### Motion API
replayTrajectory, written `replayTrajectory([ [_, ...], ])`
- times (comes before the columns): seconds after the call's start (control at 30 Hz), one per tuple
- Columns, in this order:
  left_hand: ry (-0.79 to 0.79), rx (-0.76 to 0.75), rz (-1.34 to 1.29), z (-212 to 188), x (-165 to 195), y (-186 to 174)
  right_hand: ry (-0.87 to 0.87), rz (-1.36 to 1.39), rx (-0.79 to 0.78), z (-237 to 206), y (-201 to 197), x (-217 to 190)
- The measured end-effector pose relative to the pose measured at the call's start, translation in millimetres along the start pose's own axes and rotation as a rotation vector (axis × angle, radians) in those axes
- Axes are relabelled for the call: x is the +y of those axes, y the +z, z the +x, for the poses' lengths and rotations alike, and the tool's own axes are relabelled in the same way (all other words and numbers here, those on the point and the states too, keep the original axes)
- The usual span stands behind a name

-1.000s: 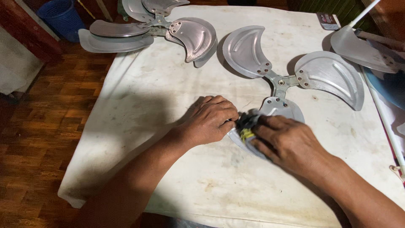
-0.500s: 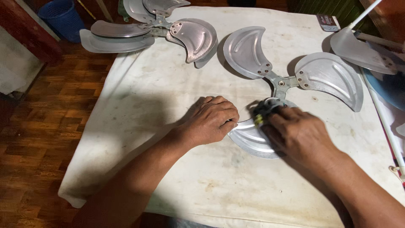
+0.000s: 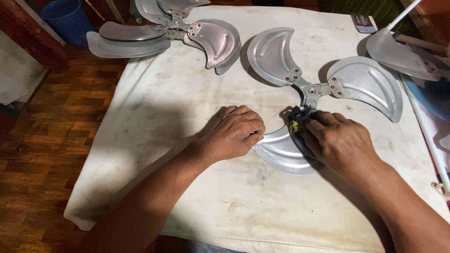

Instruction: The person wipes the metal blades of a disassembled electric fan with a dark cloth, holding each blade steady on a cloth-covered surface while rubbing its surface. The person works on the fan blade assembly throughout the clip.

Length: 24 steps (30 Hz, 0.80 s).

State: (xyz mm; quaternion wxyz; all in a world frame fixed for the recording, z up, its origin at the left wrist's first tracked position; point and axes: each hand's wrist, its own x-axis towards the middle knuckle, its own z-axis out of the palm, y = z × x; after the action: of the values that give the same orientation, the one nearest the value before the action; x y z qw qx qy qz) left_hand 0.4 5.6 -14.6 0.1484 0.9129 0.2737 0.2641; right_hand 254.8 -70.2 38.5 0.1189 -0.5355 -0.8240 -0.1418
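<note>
A three-bladed metal fan blade lies flat on a white stained table. My left hand rests on the table with its fingers curled against the left edge of the nearest blade. My right hand presses a dark cloth with a yellow-green patch onto that same blade, close to the hub. The cloth is mostly hidden under my fingers.
A second metal fan blade lies at the table's far left corner. A pale blade and a white rod sit at the right edge. A small dark flat object lies far right. A blue bucket stands on the wooden floor.
My right hand has slid the cloth along the near blade from its outer part up toward the hub. My left hand has stayed in place.
</note>
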Motion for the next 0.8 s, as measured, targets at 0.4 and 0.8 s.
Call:
replayTrajectory([
  [0.4,-0.011,-0.003,0.033,0,1,-2,-0.132,0.285,-0.101,-5,4,-5],
  [0.8,0.041,0.042,0.065,0,-1,-1,-0.250,0.340,0.041,-6,1,-23],
])
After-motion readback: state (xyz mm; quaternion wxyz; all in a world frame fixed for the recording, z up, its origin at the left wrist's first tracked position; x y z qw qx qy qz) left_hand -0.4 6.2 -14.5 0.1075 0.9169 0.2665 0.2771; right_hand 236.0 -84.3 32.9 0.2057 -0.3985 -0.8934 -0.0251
